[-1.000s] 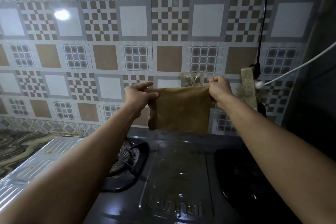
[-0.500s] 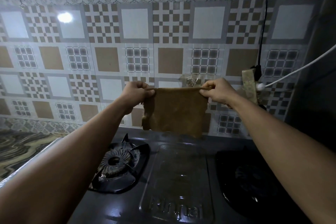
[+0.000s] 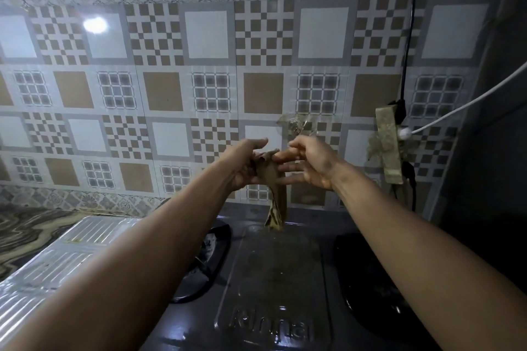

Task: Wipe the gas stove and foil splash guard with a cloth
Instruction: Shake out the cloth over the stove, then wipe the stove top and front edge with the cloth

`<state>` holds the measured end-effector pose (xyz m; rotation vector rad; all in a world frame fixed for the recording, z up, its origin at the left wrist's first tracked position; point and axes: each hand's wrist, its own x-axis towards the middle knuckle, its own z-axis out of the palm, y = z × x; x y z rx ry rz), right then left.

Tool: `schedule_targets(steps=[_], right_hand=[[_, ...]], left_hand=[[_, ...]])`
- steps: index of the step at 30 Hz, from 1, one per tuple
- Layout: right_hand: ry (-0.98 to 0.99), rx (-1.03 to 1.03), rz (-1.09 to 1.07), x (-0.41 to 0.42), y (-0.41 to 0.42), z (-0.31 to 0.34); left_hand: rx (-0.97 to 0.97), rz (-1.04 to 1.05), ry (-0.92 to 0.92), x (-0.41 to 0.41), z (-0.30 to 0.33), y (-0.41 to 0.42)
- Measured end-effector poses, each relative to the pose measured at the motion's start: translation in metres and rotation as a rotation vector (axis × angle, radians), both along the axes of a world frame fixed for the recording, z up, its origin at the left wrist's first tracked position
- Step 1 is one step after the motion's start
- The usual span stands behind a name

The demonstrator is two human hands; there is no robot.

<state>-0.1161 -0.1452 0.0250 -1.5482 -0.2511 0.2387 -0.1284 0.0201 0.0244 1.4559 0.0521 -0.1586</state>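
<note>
A brown cloth hangs folded in a narrow strip above the back of the dark gas stove. My left hand grips its top edge. My right hand is beside it with fingers spread, fingertips touching the cloth's top. The left burner is partly hidden behind my left forearm; the right burner lies in shadow. The ribbed foil splash guard lies at the stove's left.
A patterned tile wall rises right behind the stove. A power strip with a black cable and a white cable hangs on the wall at right. A marbled counter is at far left. A dark surface fills the right side.
The cloth was held spread flat between both hands; now the hands have come together, the cloth is folded into a narrow hanging strip, and my right fingers have opened.
</note>
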Motion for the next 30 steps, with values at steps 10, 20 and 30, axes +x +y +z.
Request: schedule_targets(steps=[10, 20, 30], right_hand=[[0.454, 0.098, -0.136, 0.011, -0.007, -0.045], [0.148, 0.060, -0.391, 0.052, 0.001, -0.092], [-0.137, -1.447, 0.067, 0.066, 0.031, -0.162]], left_hand=[[0.187, 0.042, -0.200, 0.006, -0.015, -0.009], [0.799, 0.243, -0.365, 0.012, -0.058, 0.041], [1.529, 0.302, -0.078, 0.004, -0.146, 0.156]])
